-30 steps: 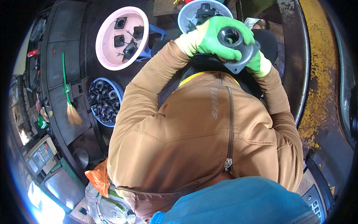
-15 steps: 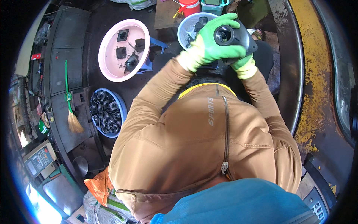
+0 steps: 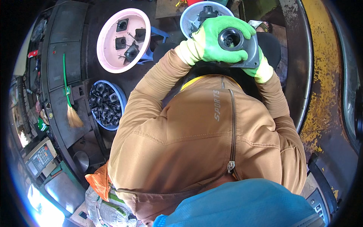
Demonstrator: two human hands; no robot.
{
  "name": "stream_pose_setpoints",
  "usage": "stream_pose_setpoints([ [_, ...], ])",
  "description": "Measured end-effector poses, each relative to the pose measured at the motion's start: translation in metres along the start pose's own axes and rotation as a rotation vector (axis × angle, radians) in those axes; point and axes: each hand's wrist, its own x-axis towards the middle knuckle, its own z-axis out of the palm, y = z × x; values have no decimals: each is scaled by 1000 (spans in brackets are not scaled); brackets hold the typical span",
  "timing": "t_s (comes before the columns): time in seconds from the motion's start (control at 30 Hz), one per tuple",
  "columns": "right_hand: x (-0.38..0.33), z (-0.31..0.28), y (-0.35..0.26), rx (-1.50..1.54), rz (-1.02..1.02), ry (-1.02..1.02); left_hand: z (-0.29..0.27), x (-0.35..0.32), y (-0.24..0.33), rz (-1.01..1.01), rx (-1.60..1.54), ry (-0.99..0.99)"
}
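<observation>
Both my hands wear green gloves with pale yellow cuffs. Between them is a black moulded part [image 3: 253, 53] with a round, hollow neck and a flat, squarish flange; the neck opening is turned up. My left hand [image 3: 211, 42] is wrapped round the neck, thumb on the near side and fingers on the far side. At the flange's near right corner, my right hand [image 3: 260, 69] supports the part from below, with its fingers mostly hidden. Just behind my left hand, a pale perforated basket [image 3: 185, 23] contains more black parts.
A pink basin [image 3: 101, 45] with several black pieces stands on a blue stool [image 3: 160, 33] at the left. Nearer is a blue basin [image 3: 123, 101] heaped with small black parts. A broom [image 3: 68, 90] leans against grey cabinets [image 3: 65, 62]. Worn yellow machinery [image 3: 324, 75] borders the right.
The black part has turned slightly, so its neck opening faces more upward and its flange shows more. My right hand has shifted a little lower and right. The view has also shifted slightly.
</observation>
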Motion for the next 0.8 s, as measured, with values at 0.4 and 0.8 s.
stream_pose_setpoints([
  [0.4,-31,3,39,880,468,-357,7,9,-7,41,-489,-542],
  [0.8,-1,-24,37,572,555,479,-49,-7,-3,-291,521,55],
])
